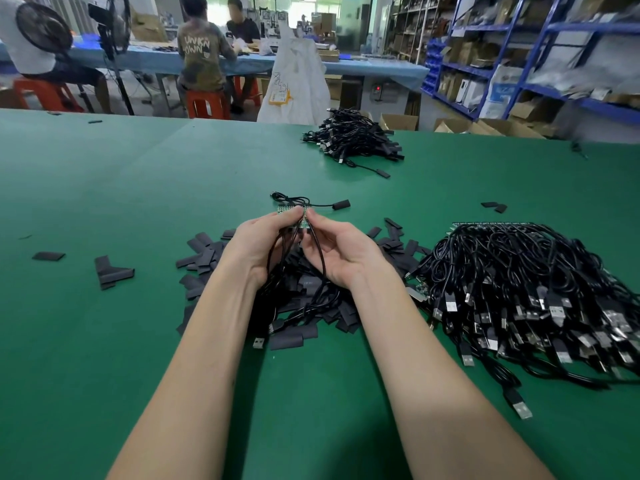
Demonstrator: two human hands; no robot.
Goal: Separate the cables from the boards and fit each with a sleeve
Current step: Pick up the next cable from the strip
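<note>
The left hand (266, 237) and right hand (337, 249) each pinch one end of a small green circuit board (300, 216) raised above the desk (138, 188); its black cables (313, 271) hang onto a heap of black sleeves (207, 258). A finished cable (311, 202) lies beyond, a cable bundle (519, 289) to the right.

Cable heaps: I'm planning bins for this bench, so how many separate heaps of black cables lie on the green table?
2: a large heap of cables at the near right, and a smaller heap at the far edge. Loose cables elsewhere are not counted.
</note>
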